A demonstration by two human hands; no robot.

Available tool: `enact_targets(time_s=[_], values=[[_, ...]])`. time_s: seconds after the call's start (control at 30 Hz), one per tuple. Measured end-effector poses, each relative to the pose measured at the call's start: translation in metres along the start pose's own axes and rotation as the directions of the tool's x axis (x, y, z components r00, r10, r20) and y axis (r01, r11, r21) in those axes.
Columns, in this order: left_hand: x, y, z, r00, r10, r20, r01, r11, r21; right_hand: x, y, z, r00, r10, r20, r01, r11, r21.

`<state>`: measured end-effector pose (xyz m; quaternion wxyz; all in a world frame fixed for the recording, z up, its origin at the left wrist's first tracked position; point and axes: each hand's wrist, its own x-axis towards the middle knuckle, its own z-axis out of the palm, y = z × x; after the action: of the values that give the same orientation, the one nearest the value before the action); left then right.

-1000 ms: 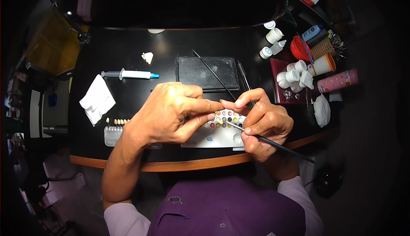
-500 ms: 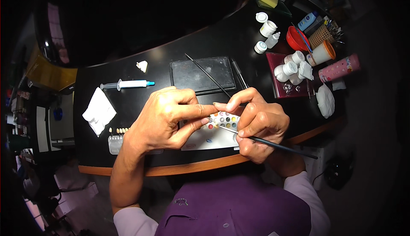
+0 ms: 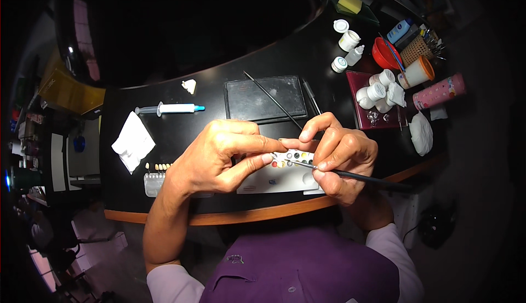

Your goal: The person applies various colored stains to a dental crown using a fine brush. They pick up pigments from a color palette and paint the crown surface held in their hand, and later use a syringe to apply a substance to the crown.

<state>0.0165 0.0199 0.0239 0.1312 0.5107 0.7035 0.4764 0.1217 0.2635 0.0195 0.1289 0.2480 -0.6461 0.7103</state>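
My left hand (image 3: pixel 219 152) is closed in a pinch, thumb and forefinger stretched toward the right hand. Something tiny and pale seems to sit at its fingertips, too small to name. In my right hand (image 3: pixel 348 152) is a thin dark-handled paintbrush (image 3: pixel 364 177), held like a pen with its tip pointing left, close to the left fingertips. Fingertips of both hands meet or nearly meet. Beneath them lies a white palette card (image 3: pixel 279 183) with several coloured dots, partly covered by the hands. Left of my wrist a clear holder (image 3: pixel 155 184) carries tooth-coloured shade tabs.
Beyond my hands lies a black slab (image 3: pixel 257 97) with another brush (image 3: pixel 268 93) across it. A syringe (image 3: pixel 175 108) and folded tissue (image 3: pixel 133 141) are at left. At right, white jars (image 3: pixel 370 95) stand on a dark red tray (image 3: pixel 360 118), near a red bowl (image 3: pixel 386 53) and pink cylinder (image 3: pixel 439 91).
The whole view has shifted slightly. The paintbrush now lies flatter, its handle end raised, and its tip is a little farther from the left fingertips. Both hands keep their hold.
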Motion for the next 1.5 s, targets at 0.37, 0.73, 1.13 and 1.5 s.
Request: enact_targets(time_s=[0.37,0.73,1.13,1.5], values=[[0.0,-0.0033,0.0012,0.998,0.065,-0.021,-0.066,0.995,-0.072,0.0026,0.0045,0.0009,0.999,-0.04,0.005,0.04,0.998,0.041],[0.0,0.001,0.0002,1.0,-0.006,0.018,0.007,0.998,-0.057,0.0029,0.0036,0.0021,1.0,-0.025,-0.006,0.025,1.0,0.018],[-0.0023,-0.0012,0.0012,0.998,0.052,-0.044,-0.044,0.984,0.175,0.0012,0.0097,-0.0014,0.999,-0.032,0.02,0.033,0.998,-0.056],[-0.0037,-0.0029,0.0019,0.996,0.081,-0.032,-0.075,0.984,0.162,0.0014,0.0093,-0.0008,0.997,-0.061,0.046,0.064,0.995,-0.079]])
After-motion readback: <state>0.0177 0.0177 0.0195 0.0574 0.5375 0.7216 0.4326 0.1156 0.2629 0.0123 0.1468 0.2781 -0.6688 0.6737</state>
